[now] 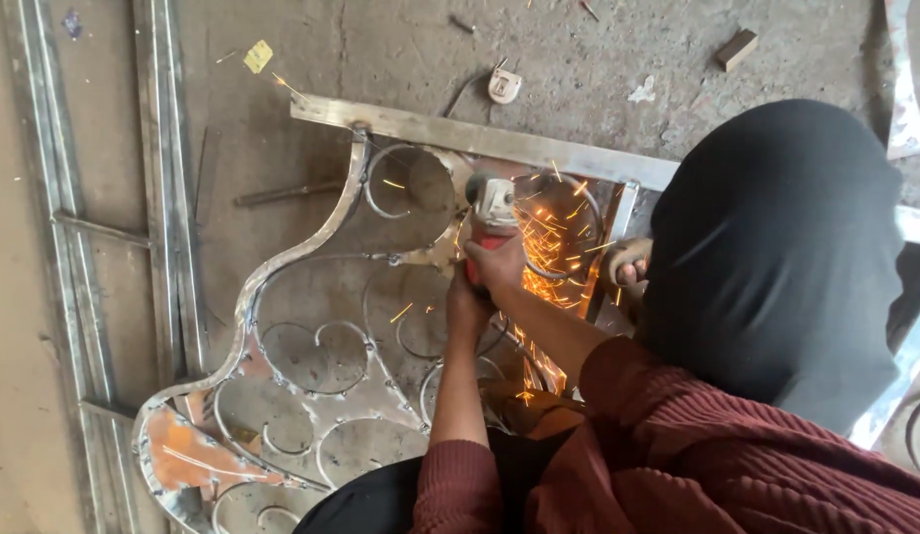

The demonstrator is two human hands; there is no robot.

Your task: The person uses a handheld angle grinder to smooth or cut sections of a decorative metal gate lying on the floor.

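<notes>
**Grinding at the top bar of the scrollwork frame**

Below the flat steel bar (480,138) that caps the scrollwork frame (312,366), you are holding a red-bodied angle grinder (492,220) with its head just under that bar. Your left hand (467,302) is wrapping around the rear of the tool's body, and your right hand (500,262) is closing over the body just ahead of it; both are gripping it firmly. Sparks (554,237) are flying to the right of the grinder, between the bar and your forearms. A third hand (628,269) is resting on the frame beside an upright strip, right of the sparks. Above the bar, bare concrete floor (401,49) is lying open, with a small wooden block (737,47) well away. Left of the frame's curved edge, long steel rails (168,198) are running along the floor.
</notes>
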